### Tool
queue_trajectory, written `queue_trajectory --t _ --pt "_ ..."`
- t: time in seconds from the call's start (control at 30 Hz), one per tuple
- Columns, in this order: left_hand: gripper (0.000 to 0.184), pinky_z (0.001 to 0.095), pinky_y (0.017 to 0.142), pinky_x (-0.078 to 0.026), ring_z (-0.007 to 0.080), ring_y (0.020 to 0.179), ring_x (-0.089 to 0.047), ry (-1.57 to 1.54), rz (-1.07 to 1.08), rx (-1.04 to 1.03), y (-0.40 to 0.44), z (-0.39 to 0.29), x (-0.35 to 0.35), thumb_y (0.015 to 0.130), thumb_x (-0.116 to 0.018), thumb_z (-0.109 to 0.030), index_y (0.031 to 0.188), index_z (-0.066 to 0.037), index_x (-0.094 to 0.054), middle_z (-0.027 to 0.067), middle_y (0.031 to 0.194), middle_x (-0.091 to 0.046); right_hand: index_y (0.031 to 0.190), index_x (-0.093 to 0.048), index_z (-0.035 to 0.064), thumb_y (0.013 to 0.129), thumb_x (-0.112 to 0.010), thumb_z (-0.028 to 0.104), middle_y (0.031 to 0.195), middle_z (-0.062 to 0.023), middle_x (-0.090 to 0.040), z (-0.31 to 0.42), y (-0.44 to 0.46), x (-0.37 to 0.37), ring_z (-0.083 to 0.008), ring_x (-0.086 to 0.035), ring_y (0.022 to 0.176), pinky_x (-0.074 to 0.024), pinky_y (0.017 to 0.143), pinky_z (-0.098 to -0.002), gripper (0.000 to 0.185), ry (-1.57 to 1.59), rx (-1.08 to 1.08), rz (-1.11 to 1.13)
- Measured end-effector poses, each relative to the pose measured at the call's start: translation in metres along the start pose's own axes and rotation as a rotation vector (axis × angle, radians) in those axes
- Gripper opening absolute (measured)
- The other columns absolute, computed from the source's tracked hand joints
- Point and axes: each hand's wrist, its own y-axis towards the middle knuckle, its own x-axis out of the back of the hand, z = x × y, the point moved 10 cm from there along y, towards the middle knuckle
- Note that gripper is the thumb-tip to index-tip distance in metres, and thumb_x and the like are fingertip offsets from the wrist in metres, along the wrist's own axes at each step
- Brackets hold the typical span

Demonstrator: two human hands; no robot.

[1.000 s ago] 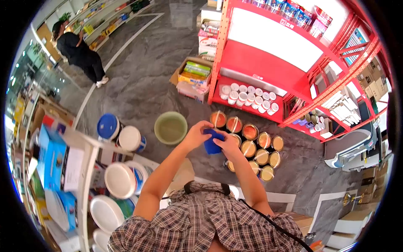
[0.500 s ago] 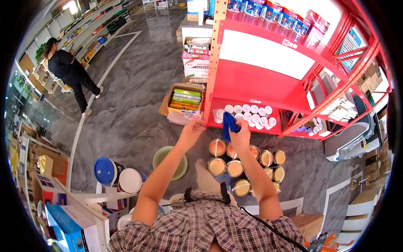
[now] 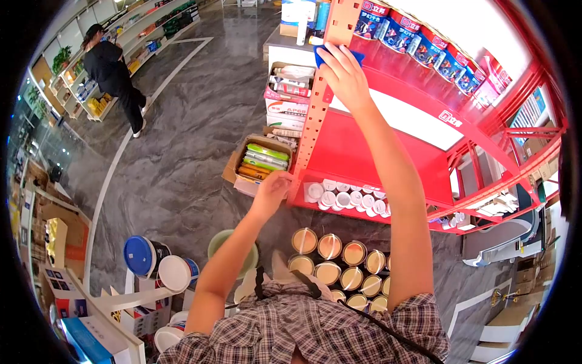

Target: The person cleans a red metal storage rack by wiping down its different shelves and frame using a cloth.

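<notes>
My right hand (image 3: 347, 76) presses a blue cloth (image 3: 357, 57) against the upper left end of the red shelf rack (image 3: 388, 79), beside its perforated post. Only edges of the cloth show around the fingers. Lower down, my left hand (image 3: 276, 188) is near the foot of that post, to the right of an open carton of green and orange packs (image 3: 262, 159). Its fingers are partly curled, and whether they touch anything is unclear. Blue and red cans (image 3: 400, 30) stand on the rack's upper shelf, white-lidded cans (image 3: 344, 199) on its lowest.
Several round tins (image 3: 328, 273) stand on the floor before the rack. A green basin (image 3: 242, 246) and lidded buckets (image 3: 176, 273) are at the left. A person (image 3: 112, 73) in dark clothes stands by the far shelves. Cartons (image 3: 285, 109) are stacked left of the post.
My right hand has moved up with the blue cloth to the rack's upper shelf. Earlier both hands were at the cloth; my left hand has let go and is lower and apart.
</notes>
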Motion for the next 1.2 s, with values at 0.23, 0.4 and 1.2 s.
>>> queue_trajectory --t 0.23,0.4,1.2 --pt "0.017 0.0229 0.076 -0.048 0.0085 0.085 -0.058 -0.148 -0.046 -0.013 0.028 0.022 0.014 0.091 -0.05 0.004 0.104 -0.002 -0.058 0.0025 0.092 -0.061 0.119 -0.058 0.0027 0.086 -0.052 0.01 0.138 -0.0089 -0.049 0.016 -0.046 -0.051 -0.0229 -0.041 0.131 -0.0297 0.111 -0.0367 0.035 -0.061 -0.039 0.23" --pt "0.016 0.0269 0.085 -0.049 0.013 0.091 -0.06 -0.133 -0.07 -0.037 0.028 0.044 0.027 0.091 -0.048 0.006 0.103 0.001 -0.057 0.0058 0.096 -0.062 0.139 -0.038 0.0022 0.09 -0.045 0.008 0.15 -0.0079 -0.032 0.104 -0.195 -0.128 -0.0231 -0.027 0.14 -0.024 0.115 -0.0381 0.05 0.087 0.155 0.765" --pt "0.013 0.0263 0.08 -0.05 0.0151 0.086 -0.062 -0.061 -0.062 0.116 0.058 0.124 0.04 0.089 -0.049 0.007 0.098 0.002 -0.057 0.0073 0.095 -0.063 0.135 -0.045 0.0011 0.091 -0.042 0.016 0.146 -0.0081 -0.04 0.188 -0.298 -0.176 -0.0165 -0.032 0.137 -0.0183 0.117 -0.0327 0.047 0.075 0.384 0.623"
